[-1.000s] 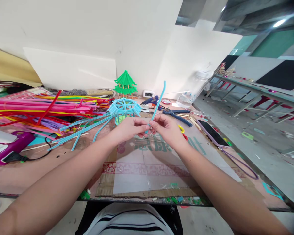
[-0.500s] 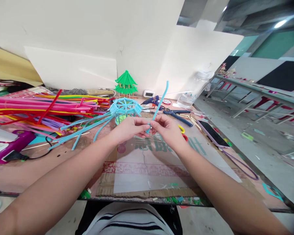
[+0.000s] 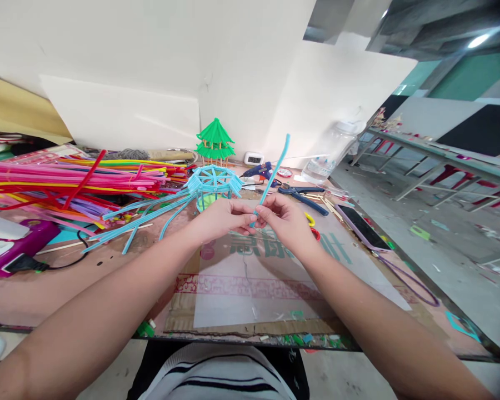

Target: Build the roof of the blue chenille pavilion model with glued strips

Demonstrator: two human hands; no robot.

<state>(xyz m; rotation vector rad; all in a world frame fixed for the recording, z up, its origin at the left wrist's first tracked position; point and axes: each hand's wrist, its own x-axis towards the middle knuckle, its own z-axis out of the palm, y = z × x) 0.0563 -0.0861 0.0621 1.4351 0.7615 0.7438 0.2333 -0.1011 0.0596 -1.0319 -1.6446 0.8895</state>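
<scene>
A light blue pipe cleaner (image 3: 275, 171) rises at a slant from between my two hands, its top end bent slightly. My left hand (image 3: 229, 218) pinches it near its lower end, and my right hand (image 3: 282, 215) grips it just beside, the fingertips almost meeting. Behind my left hand stands a light blue open frame (image 3: 214, 180) made of pipe cleaners, with a green tiered roof model (image 3: 215, 139) at its back. Loose blue pipe cleaners (image 3: 139, 226) lie to the left of the frame. My fingers partly hide the held piece's lower end.
A heap of coloured pipe cleaners (image 3: 75, 180) covers the left side, near a purple device (image 3: 25, 250). Pliers (image 3: 304, 197), a glue gun (image 3: 258, 169), a water bottle (image 3: 333, 150) and a phone (image 3: 362, 228) are at the right. A plastic sheet (image 3: 233, 305) lies in front.
The top of the blue pipe cleaner has shifted slightly up and to the right. Both hands keep nearly the same place and hold.
</scene>
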